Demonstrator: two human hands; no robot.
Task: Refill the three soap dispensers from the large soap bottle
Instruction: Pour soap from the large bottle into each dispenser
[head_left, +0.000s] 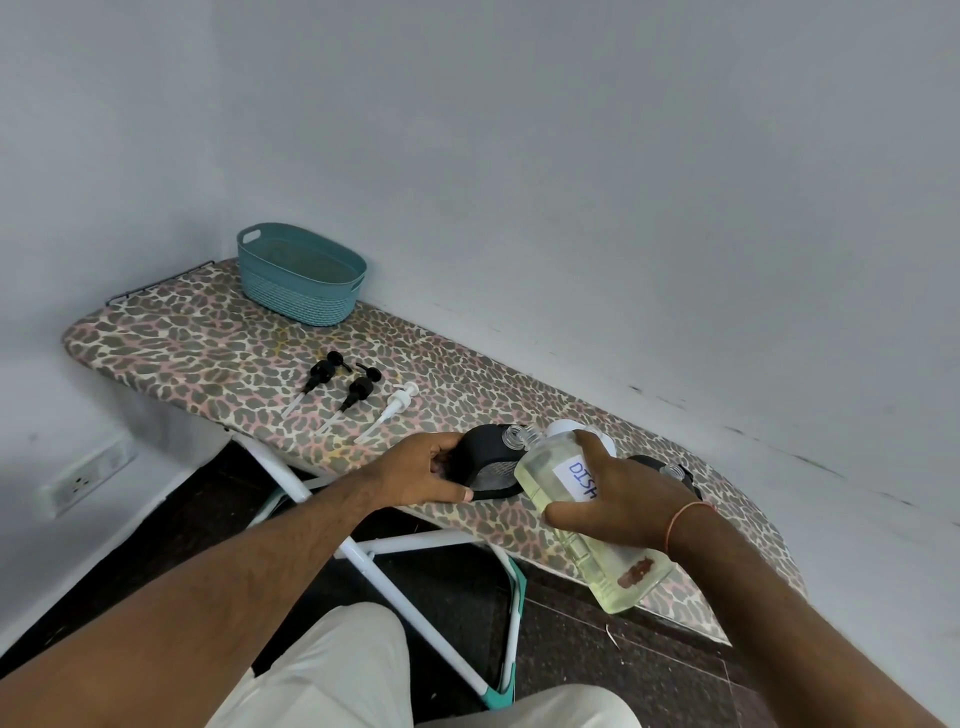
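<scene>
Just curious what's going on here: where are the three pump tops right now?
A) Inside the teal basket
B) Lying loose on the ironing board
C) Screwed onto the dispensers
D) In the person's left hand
B: the three pump tops lie side by side on the ironing board, apart from the teal basket and both hands.

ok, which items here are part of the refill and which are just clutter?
Refill:
large soap bottle, tilted in right hand
black dispenser, steadied by left hand
second black dispenser
white dispenser
three removed pumps

Clutter:
teal basket
wall socket
</scene>
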